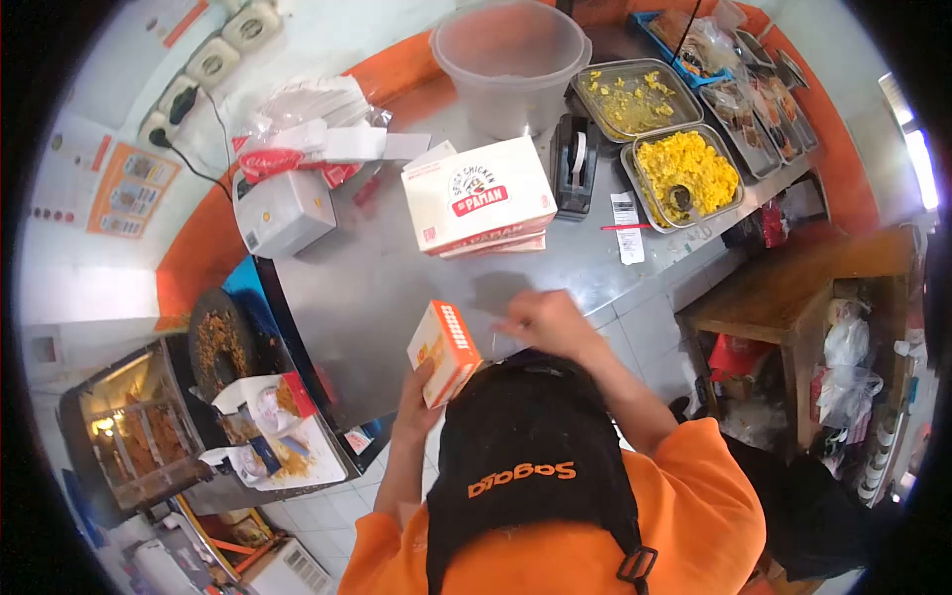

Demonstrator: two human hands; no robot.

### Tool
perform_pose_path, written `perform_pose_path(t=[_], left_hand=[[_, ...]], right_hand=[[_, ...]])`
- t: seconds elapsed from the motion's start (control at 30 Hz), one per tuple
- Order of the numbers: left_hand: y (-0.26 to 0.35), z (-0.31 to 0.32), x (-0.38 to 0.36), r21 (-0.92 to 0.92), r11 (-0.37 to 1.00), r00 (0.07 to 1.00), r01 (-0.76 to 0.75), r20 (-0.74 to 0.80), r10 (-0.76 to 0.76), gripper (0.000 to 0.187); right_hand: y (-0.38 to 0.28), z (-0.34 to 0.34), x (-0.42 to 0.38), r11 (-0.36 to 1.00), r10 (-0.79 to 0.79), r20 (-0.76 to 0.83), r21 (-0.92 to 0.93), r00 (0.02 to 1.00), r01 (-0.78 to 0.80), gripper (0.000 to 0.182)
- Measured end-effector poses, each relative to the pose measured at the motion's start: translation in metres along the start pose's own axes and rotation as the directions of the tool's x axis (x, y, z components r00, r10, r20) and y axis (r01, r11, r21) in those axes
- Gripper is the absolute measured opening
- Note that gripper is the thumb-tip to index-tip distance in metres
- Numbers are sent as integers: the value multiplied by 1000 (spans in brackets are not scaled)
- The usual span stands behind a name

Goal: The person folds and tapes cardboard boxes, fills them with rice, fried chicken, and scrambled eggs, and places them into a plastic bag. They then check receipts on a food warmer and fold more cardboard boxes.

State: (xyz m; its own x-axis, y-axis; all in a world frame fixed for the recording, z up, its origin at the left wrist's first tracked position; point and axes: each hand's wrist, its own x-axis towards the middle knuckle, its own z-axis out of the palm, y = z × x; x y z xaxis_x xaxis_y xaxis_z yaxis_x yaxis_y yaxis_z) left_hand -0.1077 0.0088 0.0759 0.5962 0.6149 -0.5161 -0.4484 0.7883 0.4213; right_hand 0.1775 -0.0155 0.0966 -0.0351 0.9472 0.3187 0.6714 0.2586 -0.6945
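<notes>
My left hand (416,399) is closed around a small white-and-orange carton (443,354), held tilted at the near edge of the metal counter. To the right of the carton, my right hand (543,319) hovers in front of my black apron. Its fingers are curled and slightly blurred, and whatever they pinch, if anything, cannot be made out. Farther back on the counter lies a stack of flat white boxes (478,196) printed in red, apart from both hands.
A clear plastic bucket (511,64) and a tape dispenser (573,169) stand behind. Metal trays hold yellow food (684,169). At left are a white printer (286,213), a stone mortar (220,342) and a glass food case (139,426). A wooden table (769,307) is at right.
</notes>
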Motion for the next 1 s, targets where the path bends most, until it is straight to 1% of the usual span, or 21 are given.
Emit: perform_pose_path(t=[0.03,0.07,0.1,0.13,0.17,0.2,0.3,0.37,0.43,0.47,0.5,0.57,0.63,0.73,0.8,0.83,0.87,0.9,0.93,0.97,1.0], left_hand=[[3,-11,13,273,957,983,-100,-121,137,54],[7,-12,24,501,861,965,-86,-171,196,67],[11,-13,38,693,720,954,-32,-194,229,70],[13,-13,52,840,541,940,36,-212,267,73],[13,-18,60,934,337,924,116,-226,309,76],[14,-27,70,980,172,924,102,-157,348,79],[63,-9,101,964,-129,863,231,-142,485,80],[112,-41,159,989,-130,758,-74,141,637,86],[162,-26,229,937,176,795,-302,146,589,92],[176,-19,262,971,15,795,-239,187,577,90],[184,-13,293,976,-141,798,-169,219,562,88],[194,-5,342,945,-252,903,-209,286,321,81],[177,4,369,789,-615,900,16,256,353,73],[174,19,361,991,-132,930,-11,59,364,69],[168,11,340,975,-149,770,-163,221,599,66],[168,11,317,977,-51,741,-208,191,644,70],[168,-11,310,970,-127,671,-210,237,703,78],[169,-42,302,976,-134,585,-173,211,783,78],[169,-49,270,927,254,688,-276,6,726,70],[168,-55,237,732,606,753,-311,-200,627,62],[164,-66,198,601,711,811,-364,-171,560,60]], right_hand=[[27,-8,-5,976,190,-81,125,978,-179,26],[35,-32,-2,861,491,-119,217,863,-460,27],[70,-32,-6,797,599,-302,322,742,-512,30],[104,-41,-9,729,684,-366,370,631,-576,33],[121,-55,-6,692,718,-389,485,578,-534,35],[131,-66,-2,653,748,-406,591,524,-474,37],[144,-80,6,552,823,-388,718,414,-425,38],[151,-77,2,539,829,-345,703,440,-464,38],[158,-66,-9,536,825,-299,682,479,-498,38],[158,-58,-14,538,820,-276,669,501,-513,37],[148,-54,-16,517,834,-258,675,488,-526,37],[132,-49,-22,477,857,-220,682,465,-555,35],[127,-42,-29,426,884,-179,685,431,-591,33],[131,-35,-23,508,856,-324,673,402,-538,31],[137,-35,-3,572,819,-461,613,341,-545,32],[134,-41,12,530,848,-418,646,327,-549,37],[175,-29,12,672,731,-544,470,411,-572,40],[183,-34,26,664,733,-497,375,464,-647,44],[182,-38,41,568,815,-404,422,415,-707,43],[179,-39,52,463,884,-299,461,358,-757,43],[170,-44,62,365,930,-177,561,323,-744,40]])
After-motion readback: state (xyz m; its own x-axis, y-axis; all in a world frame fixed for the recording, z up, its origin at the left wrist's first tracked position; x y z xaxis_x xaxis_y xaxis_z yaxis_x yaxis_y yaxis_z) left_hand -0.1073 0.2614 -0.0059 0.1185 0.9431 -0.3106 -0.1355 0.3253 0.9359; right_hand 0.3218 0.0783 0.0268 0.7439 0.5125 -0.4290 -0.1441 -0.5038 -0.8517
